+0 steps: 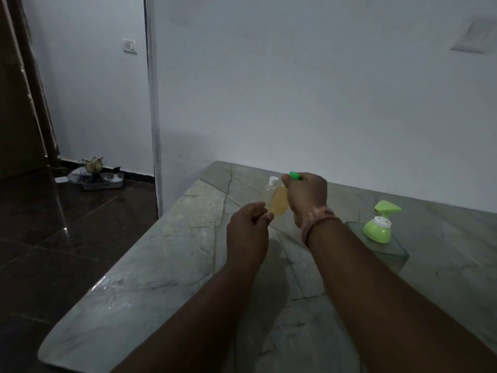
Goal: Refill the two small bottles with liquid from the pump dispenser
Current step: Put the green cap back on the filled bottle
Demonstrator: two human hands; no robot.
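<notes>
- I see my right hand [306, 196] raised over the far part of the worktop [166, 265], fingers curled round the neck of a small bottle [279, 203] of yellowish liquid, with its green cap [295, 175] poking out just above my knuckles.
- The bottle hangs below and to the left of those fingers, tilted, its body clear of the stone.
- My left hand [247, 232] sits just beside the bottle's lower end; thumb and forefinger are bent toward each other, tips touching or nearly touching the bottle's bottom edge. I cannot tell whether they actually pinch it.
- A second small bottle [271, 188], clear with a white cap, stands upright on the worktop right behind the held one, toward the far edge by the wall.
- The pump dispenser [380, 224], green top on a clear body, stands to the right of my right wrist, well apart from both bottles.
- A thread band [316, 219] wraps my right wrist.
</notes>
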